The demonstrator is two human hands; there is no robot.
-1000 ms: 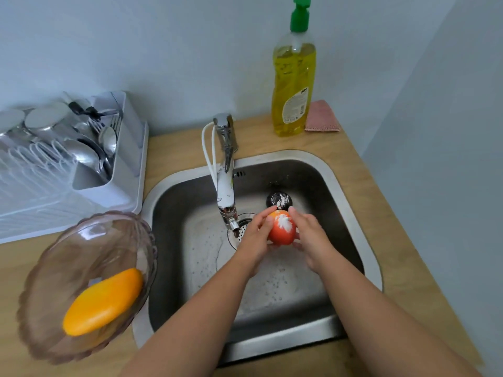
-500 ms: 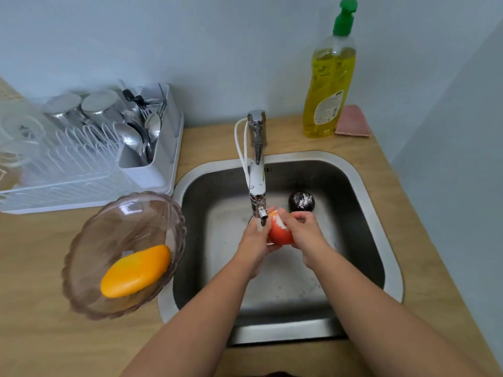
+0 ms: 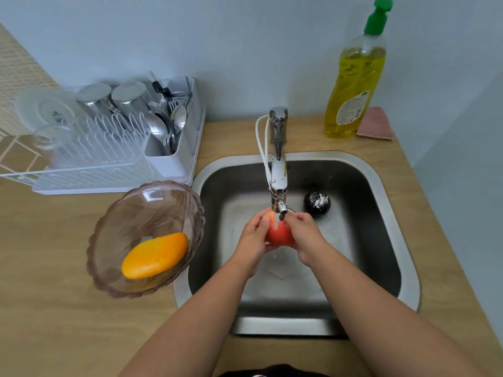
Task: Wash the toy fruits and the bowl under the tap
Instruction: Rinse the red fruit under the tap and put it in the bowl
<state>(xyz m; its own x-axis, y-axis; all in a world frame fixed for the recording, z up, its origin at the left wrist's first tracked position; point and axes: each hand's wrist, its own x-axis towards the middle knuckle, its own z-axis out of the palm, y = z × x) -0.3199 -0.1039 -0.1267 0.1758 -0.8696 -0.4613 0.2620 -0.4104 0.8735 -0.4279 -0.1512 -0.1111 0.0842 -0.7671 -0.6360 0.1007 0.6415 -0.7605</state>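
Gripping red toy fruit (image 3: 280,233) between left hand (image 3: 254,240) and right hand (image 3: 306,236) under running tap (image 3: 278,164), over sink (image 3: 392,213). Bowl (image 3: 117,213) left, holding orange toy mango (image 3: 154,255).

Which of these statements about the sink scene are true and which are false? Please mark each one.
1. Both hands hold the red toy fruit under the tap. True; left hand, right hand.
2. The orange toy mango lies in the sink. False: it lies in the clear bowl on the counter.
3. A dark toy fruit sits in the sink basin. True.
4. The dish soap bottle has a red cap. False: the cap is green.
5. The bowl is being rinsed. False: it stands untouched beside the sink.
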